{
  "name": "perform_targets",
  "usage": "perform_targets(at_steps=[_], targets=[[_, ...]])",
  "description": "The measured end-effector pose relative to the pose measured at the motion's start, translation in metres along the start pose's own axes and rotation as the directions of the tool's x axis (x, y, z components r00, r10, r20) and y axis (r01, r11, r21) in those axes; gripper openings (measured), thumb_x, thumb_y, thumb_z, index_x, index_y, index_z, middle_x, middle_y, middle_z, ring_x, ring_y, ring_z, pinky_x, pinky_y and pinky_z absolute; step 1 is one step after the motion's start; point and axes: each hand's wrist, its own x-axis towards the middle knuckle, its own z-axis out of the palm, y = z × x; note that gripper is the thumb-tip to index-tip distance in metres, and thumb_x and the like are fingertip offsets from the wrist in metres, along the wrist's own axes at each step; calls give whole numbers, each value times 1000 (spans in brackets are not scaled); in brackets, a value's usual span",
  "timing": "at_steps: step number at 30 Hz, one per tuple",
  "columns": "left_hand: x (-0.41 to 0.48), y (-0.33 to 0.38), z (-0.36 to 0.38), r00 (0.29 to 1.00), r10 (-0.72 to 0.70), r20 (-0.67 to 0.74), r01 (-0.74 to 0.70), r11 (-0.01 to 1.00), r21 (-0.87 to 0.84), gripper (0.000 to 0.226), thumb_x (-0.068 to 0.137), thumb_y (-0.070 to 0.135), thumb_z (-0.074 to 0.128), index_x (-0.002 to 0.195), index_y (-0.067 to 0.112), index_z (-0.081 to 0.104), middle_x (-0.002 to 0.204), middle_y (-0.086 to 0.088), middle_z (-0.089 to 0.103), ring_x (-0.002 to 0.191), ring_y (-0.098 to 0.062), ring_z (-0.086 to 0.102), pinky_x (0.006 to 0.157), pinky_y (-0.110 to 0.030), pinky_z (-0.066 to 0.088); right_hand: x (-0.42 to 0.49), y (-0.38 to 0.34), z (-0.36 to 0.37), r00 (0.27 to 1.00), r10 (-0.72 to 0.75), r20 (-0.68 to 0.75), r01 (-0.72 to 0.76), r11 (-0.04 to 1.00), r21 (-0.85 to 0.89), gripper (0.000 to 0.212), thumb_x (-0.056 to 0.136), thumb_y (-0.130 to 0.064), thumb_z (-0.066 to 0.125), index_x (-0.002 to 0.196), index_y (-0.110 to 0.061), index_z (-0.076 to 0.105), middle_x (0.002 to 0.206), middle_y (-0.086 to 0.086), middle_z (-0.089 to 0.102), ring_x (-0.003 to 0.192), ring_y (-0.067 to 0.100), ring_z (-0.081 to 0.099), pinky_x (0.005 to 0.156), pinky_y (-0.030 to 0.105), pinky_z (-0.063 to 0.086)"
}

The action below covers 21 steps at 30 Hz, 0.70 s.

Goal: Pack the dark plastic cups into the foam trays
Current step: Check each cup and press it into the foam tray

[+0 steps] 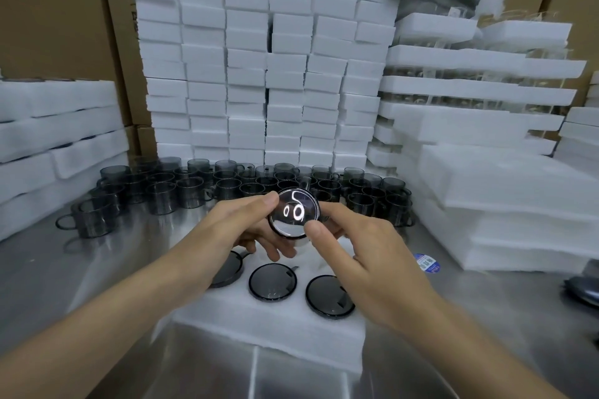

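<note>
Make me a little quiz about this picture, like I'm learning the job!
1. True or false: the left hand and the right hand hold the held cup together.
2. How many tray cups can you see sitting in the foam tray? A) one B) three C) six
3. Fill in: the loose cups stand in front of tall stacks of white ____.

Key: 1 true; 2 B; 3 foam.
</note>
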Motion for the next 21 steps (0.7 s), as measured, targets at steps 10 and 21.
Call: perform_targets(at_steps=[10, 21], targets=[[1, -3, -2, 999, 33, 2, -33, 999, -2, 53, 93, 70, 52, 117, 32, 80, 95, -13, 81, 82, -17, 73, 76, -37, 44, 1, 3, 0, 1000, -29, -1, 29, 1000, -1, 60, 96, -85, 30, 132, -47, 58, 104, -26, 68, 104, 1, 65, 85, 36, 55], [-1, 0, -3, 998, 67, -6, -67, 997, -32, 57, 84, 59, 61, 140, 44, 68, 131, 0, 76, 117, -17, 72, 89, -41, 47, 5, 5, 0, 937, -311, -158, 281, 941, -188, 57, 86, -19, 79, 138, -27, 58, 133, -12, 58, 124, 12, 58, 98, 40, 53]])
